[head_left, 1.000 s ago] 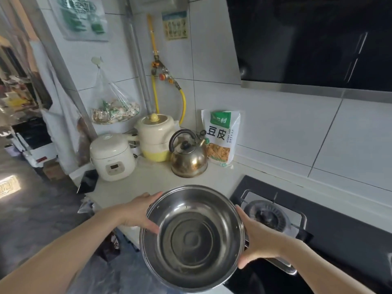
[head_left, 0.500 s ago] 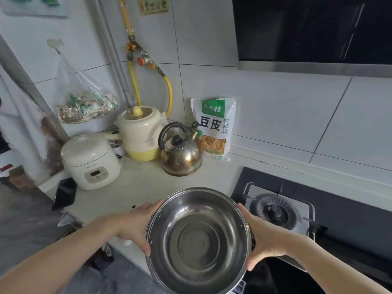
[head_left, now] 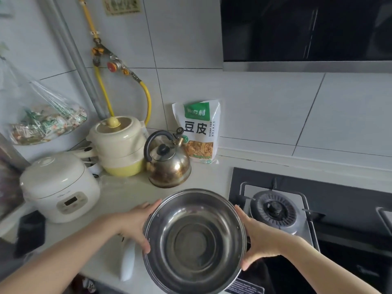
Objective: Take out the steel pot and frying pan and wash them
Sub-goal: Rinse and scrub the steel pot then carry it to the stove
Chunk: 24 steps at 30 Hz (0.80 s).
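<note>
Over the near edge of the counter (head_left: 131, 194), the steel pot (head_left: 194, 240) hangs between left hand (head_left: 135, 224) and right hand (head_left: 259, 238), fingers curled on its sides; a slick wall could slip onto the burner (head_left: 274, 210).

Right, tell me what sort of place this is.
A home kitchen, most likely. A gas burner is set into the counter under a black range hood, a rice cooker and kettle stand nearby, and both hands hold a steel pot.
</note>
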Available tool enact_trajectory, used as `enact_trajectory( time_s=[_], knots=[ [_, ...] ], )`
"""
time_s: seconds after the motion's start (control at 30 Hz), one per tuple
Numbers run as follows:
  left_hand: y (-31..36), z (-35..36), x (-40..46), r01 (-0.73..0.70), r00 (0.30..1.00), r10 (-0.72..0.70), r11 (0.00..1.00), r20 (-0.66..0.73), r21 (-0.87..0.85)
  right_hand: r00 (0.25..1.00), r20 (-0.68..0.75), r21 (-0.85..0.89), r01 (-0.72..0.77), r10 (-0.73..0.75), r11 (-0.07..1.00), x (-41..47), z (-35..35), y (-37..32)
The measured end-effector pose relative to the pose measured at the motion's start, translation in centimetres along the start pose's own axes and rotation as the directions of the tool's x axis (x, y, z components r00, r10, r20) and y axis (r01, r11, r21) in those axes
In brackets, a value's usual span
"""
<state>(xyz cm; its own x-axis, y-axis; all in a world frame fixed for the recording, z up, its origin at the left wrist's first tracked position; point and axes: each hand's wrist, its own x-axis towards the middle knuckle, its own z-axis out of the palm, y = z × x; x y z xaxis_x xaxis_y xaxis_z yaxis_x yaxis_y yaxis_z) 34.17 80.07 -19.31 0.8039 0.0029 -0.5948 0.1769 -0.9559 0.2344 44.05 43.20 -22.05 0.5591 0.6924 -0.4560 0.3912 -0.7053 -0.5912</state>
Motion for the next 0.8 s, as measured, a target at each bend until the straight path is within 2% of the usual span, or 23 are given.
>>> enact_trajectory(
  time_s=[0.43, 0.67, 0.8],
  knots=[
    [-1.8, -0.9, 3.9, -0.077, 0.997, 0.077, 0.997, -0.001, -0.015, 0.998, -0.054, 0.004, -0.011, 0.011, 1.000, 1.5, -0.2, -0.4],
    [-2.9, -0.7, 5.3, -0.097, 0.995, 0.097, 0.994, -0.013, -0.045, 0.989, -0.102, -0.036, -0.110, 0.106, 0.993, 1.2, 0.0, -0.8],
    [-3.5, -1.1, 5.7, -0.098, 0.995, 0.098, 0.994, -0.012, -0.044, 0.987, -0.112, -0.025, -0.115, 0.112, 0.993, 1.6, 0.4, -0.9]
  ],
)
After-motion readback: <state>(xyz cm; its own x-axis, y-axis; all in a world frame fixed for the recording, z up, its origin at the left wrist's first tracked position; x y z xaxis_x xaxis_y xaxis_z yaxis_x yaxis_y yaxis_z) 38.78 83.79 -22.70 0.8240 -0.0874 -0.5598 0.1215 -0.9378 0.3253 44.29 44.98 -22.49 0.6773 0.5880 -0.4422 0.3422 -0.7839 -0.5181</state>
